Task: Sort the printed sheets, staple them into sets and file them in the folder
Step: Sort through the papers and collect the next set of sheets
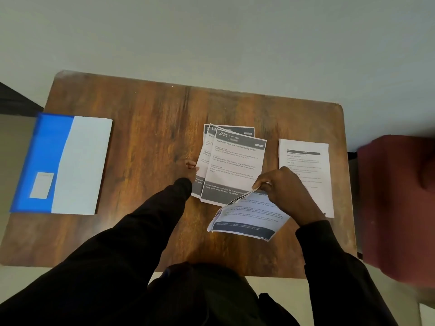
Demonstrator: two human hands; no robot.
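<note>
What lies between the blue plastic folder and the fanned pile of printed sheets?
Only bare brown wooden tabletop, in the head view; the left hand touches the fanned sheet pile.

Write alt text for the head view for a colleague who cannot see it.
The right hand pinches a curled printed sheet by its edge above a wooden table; the left hand touches the left edge of a fanned stack. Another pile lies to the right, a blue folder at the table's left edge.
</note>
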